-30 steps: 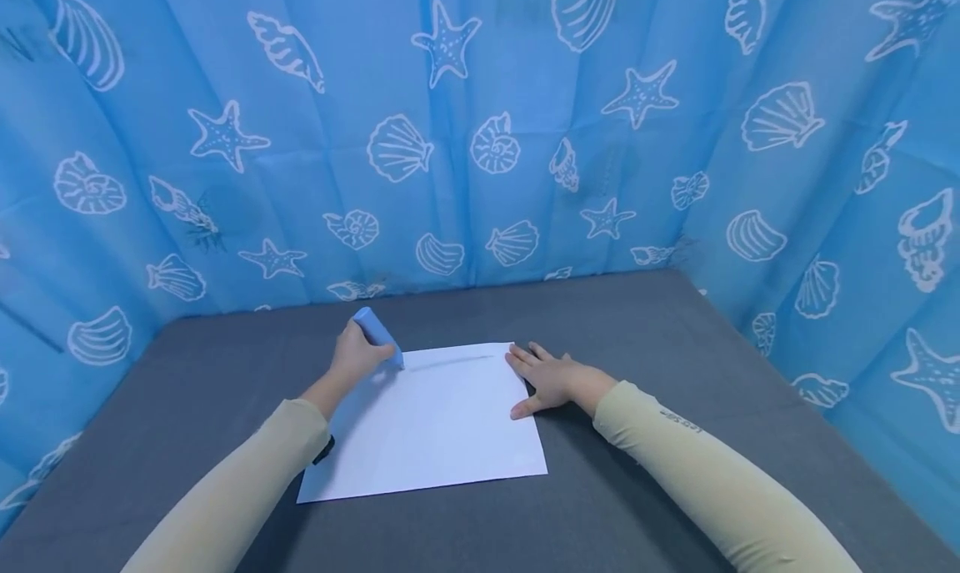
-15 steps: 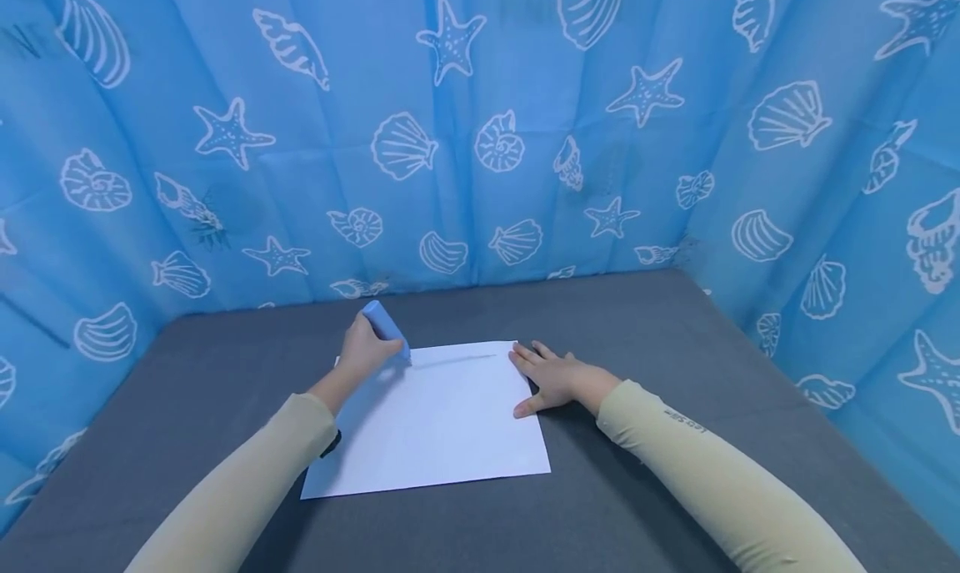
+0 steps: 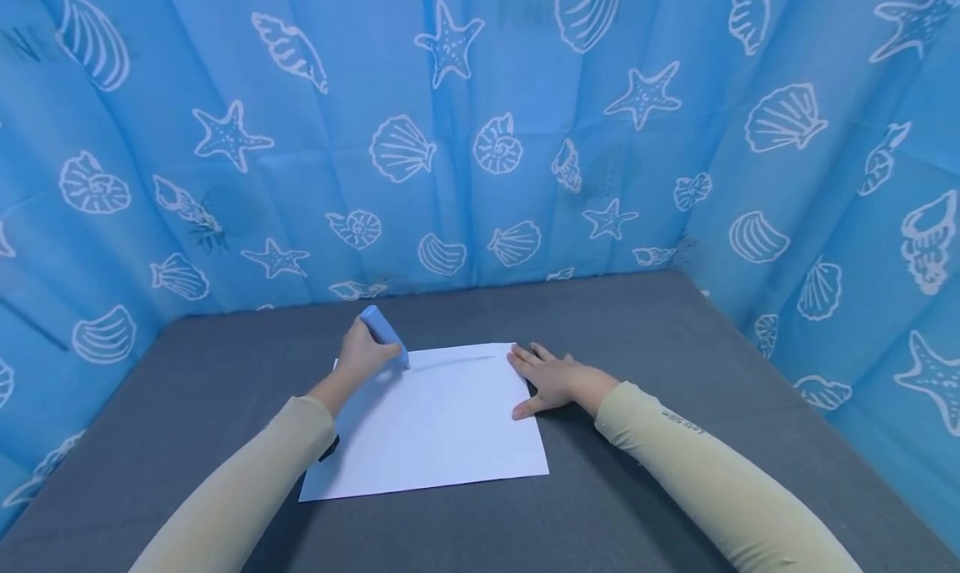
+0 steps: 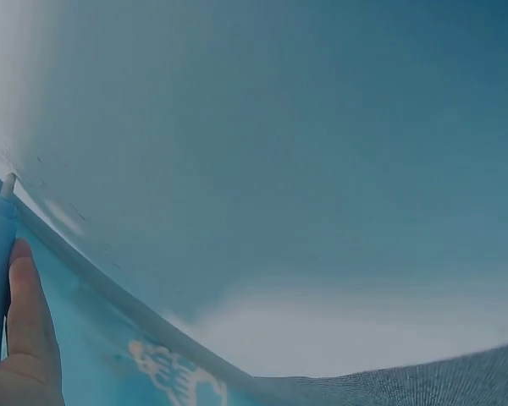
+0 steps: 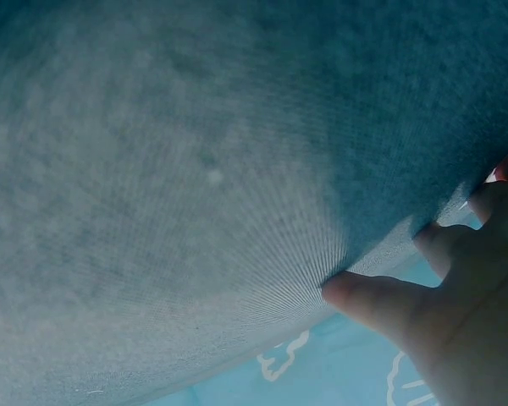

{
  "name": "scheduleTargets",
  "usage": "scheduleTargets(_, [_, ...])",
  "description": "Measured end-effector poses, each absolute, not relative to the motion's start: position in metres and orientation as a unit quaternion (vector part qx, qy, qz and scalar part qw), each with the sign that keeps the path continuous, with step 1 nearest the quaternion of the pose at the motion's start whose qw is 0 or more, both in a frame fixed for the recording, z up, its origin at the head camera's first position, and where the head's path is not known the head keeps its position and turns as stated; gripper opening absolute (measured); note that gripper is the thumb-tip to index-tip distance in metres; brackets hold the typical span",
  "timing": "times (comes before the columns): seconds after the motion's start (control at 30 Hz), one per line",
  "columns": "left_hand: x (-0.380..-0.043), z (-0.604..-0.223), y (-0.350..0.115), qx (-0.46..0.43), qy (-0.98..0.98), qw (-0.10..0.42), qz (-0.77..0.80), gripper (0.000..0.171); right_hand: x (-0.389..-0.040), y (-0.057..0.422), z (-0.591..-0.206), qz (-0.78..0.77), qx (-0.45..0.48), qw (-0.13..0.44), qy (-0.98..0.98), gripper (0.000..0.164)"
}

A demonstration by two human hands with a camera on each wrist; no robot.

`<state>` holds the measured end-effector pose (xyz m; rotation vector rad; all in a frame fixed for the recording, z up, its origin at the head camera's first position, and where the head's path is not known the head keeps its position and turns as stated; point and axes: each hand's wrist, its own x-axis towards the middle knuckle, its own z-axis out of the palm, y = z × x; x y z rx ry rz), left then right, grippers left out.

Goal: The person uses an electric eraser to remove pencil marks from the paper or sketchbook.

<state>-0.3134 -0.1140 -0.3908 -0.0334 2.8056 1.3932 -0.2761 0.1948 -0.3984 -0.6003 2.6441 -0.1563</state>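
While the left hand (image 3: 360, 356) curls its fingers round the blue pen (image 3: 385, 331), I see from my end its tip at about eleven o'clock on the white paper (image 3: 442, 439); at two o'clock the right hand (image 3: 551, 383) lies with fingers spread, gripping nothing, across the paper's edge, grey cloth (image 3: 630, 331) beneath the sheet

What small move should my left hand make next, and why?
I'd probably slide the blue marker slightly toward you: your left hand holds it with the tip near the top of the paper, plain white shows below, and your right hand rests on the right side, likely steadying it.
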Motion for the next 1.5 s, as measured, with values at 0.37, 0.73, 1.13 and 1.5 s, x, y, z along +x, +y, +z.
scheduleTargets(0.37, [-0.3098, -0.3893, -0.112, -0.006, 0.898, 0.014, 0.439, 0.063, -0.2768, 0.194, -0.3995, -0.054, -0.213, 0.214, 0.952, 0.103])
scheduleTargets(0.73, [-0.3095, -0.3888, -0.1102, 0.007, 0.9, 0.012, 0.436, 0.06, -0.2764, 0.1941, -0.3988, -0.047, -0.209, 0.217, 0.952, 0.103])
scheduleTargets(1.13, [-0.3097, -0.389, -0.1109, 0.006, 0.899, 0.011, 0.438, 0.063, -0.2754, 0.1942, -0.3969, -0.049, -0.204, 0.215, 0.954, 0.103])
scheduleTargets(1.5, [-0.3091, -0.3909, -0.11, -0.005, 0.899, 0.0, 0.439, 0.061, -0.2751, 0.1932, -0.3979, -0.05, -0.211, 0.214, 0.953, 0.103])
